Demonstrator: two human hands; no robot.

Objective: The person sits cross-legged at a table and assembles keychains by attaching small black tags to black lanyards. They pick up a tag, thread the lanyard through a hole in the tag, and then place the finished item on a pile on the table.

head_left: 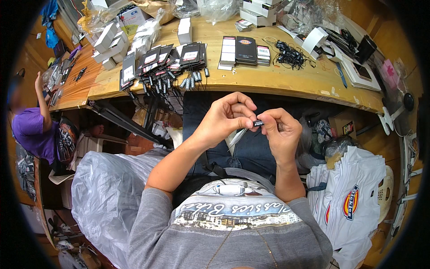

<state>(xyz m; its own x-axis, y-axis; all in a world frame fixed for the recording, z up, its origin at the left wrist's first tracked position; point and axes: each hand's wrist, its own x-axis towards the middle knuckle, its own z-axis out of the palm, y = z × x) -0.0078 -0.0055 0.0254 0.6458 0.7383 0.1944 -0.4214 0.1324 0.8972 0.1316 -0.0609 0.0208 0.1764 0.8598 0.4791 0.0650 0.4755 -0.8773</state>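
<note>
Above my lap, just off the table's near edge, both hands meet at a small black tag seal (pixel 258 123) with white lettering. My left hand (pixel 228 117) pinches its left end between thumb and fingers. The other end sits between the thumb and forefinger of my right hand (pixel 282 131). Below my left hand a thin white strip (pixel 236 137) hangs down; what it is attached to is hidden. Ahead to the left lie piled black hang tags (pixel 154 56) with white stickers, their similar small black seals (pixel 188 83) dangling over the table edge.
On the wooden table (pixel 295 85) are stacked cards (pixel 246 49), tangled black cords (pixel 289 54), white boxes (pixel 112 42) and a phone (pixel 362 71). Folded white shirts (pixel 349 193) stand at right, a big plastic bag (pixel 103 197) at left. Another person (pixel 36 130) sits far left.
</note>
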